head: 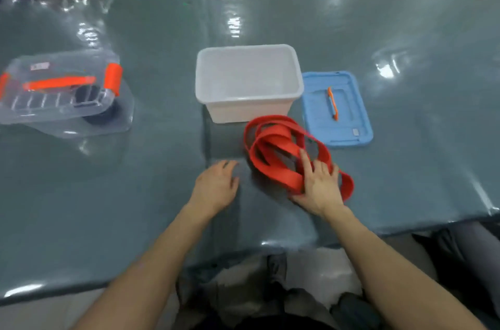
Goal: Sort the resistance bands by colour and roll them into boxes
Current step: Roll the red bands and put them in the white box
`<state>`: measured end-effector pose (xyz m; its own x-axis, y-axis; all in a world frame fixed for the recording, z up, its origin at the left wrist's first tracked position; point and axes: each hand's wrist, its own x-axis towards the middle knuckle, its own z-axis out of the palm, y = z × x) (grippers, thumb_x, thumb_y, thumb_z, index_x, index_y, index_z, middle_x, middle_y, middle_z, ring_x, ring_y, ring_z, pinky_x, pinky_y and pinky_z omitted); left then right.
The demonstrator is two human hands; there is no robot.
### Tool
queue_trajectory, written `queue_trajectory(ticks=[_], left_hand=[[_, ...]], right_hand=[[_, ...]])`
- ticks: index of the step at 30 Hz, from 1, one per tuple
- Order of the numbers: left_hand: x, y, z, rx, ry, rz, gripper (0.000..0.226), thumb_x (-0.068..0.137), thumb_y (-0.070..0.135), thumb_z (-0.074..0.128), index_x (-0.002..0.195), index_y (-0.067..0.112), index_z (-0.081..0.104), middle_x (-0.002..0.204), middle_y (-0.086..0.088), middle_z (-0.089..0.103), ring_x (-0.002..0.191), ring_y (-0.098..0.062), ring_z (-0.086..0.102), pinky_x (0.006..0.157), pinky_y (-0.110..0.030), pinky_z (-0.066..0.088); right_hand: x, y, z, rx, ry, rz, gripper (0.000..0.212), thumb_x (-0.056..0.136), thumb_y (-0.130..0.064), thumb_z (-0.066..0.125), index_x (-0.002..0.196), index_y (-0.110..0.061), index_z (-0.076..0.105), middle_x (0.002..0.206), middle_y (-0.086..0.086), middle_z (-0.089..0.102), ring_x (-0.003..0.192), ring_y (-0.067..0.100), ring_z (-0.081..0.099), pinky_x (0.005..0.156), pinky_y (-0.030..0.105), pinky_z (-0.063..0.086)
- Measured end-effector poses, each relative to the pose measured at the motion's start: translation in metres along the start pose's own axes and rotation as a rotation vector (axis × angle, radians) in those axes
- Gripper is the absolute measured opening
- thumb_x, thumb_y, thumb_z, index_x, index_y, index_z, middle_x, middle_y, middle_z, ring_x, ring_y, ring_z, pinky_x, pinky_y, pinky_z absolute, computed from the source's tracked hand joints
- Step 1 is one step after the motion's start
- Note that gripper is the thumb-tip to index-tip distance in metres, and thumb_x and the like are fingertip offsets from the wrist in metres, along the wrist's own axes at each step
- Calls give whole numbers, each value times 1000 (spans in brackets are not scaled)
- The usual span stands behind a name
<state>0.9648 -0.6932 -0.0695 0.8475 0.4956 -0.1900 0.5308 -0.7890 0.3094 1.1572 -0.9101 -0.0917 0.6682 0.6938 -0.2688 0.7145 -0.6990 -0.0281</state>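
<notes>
Both hands flat: my right hand (322, 187) pins bands (273, 137) for rolling, box (247, 98) just ahead; left hand (216, 183) beside, holding nothing.

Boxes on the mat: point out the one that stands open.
The white box in the middle, behind the red bands: it has no lid on, and a blue lid lies beside it. The clear box at left is lidded, with orange latches.

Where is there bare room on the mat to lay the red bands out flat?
Wide bare mat lies between the clear box and the white box, and right of the blue lid. Crowded: before the white box, where red bands, right hand and lid sit close.
</notes>
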Motion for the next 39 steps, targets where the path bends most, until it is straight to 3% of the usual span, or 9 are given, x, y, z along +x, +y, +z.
queue_trajectory(ticks=[6, 9, 15, 21, 26, 31, 33, 36, 39], left_hand=[[49, 68, 5, -1246, -34, -706, 90, 103, 33, 74, 171, 25, 15, 134, -16, 61, 107, -31, 66, 71, -46, 63], [57, 82, 1, -1151, -57, -623, 80, 99, 26, 79, 164, 20, 34, 130, -21, 69, 98, -25, 68, 68, -35, 60], [32, 69, -63, -1069, 311, -470, 31, 97, 1, 61, 123, 11, 72, 79, -12, 65, 48, -16, 57, 50, -30, 51], [-8, 23, -137, -492, 654, -356, 27, 88, 23, 67, 107, 25, 87, 97, -3, 68, 71, -27, 72, 75, -42, 63], [-27, -14, -142, -211, 627, -369, 28, 90, 11, 71, 112, 21, 85, 104, -4, 69, 92, -29, 70, 95, -42, 57], [-38, -35, -168, -227, 876, -368, 36, 87, 16, 70, 121, 21, 78, 113, -4, 72, 93, -20, 68, 96, -35, 57], [-38, -53, -176, -338, 690, -537, 48, 93, 20, 70, 140, 15, 64, 121, -15, 73, 105, -35, 72, 98, -47, 59], [-42, -73, -176, -198, 99, -687, 83, 94, 27, 79, 162, 5, 35, 154, -26, 55, 139, -43, 58, 114, -51, 49], [-34, -58, -173, -342, 111, -504, 83, 91, 15, 82, 163, 9, 40, 161, -18, 50, 147, -31, 51, 122, -42, 42]], right_hand=[[-1, 35, -15, 212, 47, -271, 105, 82, -50, 78, 168, -13, 29, 135, 10, 67, 129, 33, 60, 112, 49, 37], [-10, 37, -48, 261, 37, -405, 105, 79, -50, 80, 166, -15, 33, 138, 6, 67, 131, 29, 60, 117, 46, 33], [-3, 16, -131, 399, 176, -626, 101, 72, -47, 86, 161, -23, 43, 142, 2, 67, 132, 26, 59, 120, 45, 33], [21, -22, -161, 648, 12, -583, 115, 53, -90, 83, 151, -42, 45, 134, -26, 62, 113, -5, 58, 97, 20, 45], [46, -28, -140, 678, -22, -424, 33, 96, -38, 77, 122, -21, 66, 99, -5, 72, 94, 23, 70, 79, 33, 47], [65, -41, -178, 1005, 20, -333, 39, 92, 2, 68, 130, -10, 65, 109, 8, 75, 96, 22, 73, 86, 24, 57], [74, -50, -203, 975, 38, -385, 50, 89, 14, 60, 132, -10, 66, 100, 10, 71, 87, 19, 65, 75, 19, 52], [81, -65, -243, 777, 56, -537, 52, 90, 9, 63, 135, -16, 69, 97, 3, 68, 84, 19, 63, 85, 28, 53], [79, -82, -275, 508, 35, -664, 48, 89, -1, 72, 132, -22, 73, 96, -5, 69, 86, 17, 64, 82, 26, 52]])
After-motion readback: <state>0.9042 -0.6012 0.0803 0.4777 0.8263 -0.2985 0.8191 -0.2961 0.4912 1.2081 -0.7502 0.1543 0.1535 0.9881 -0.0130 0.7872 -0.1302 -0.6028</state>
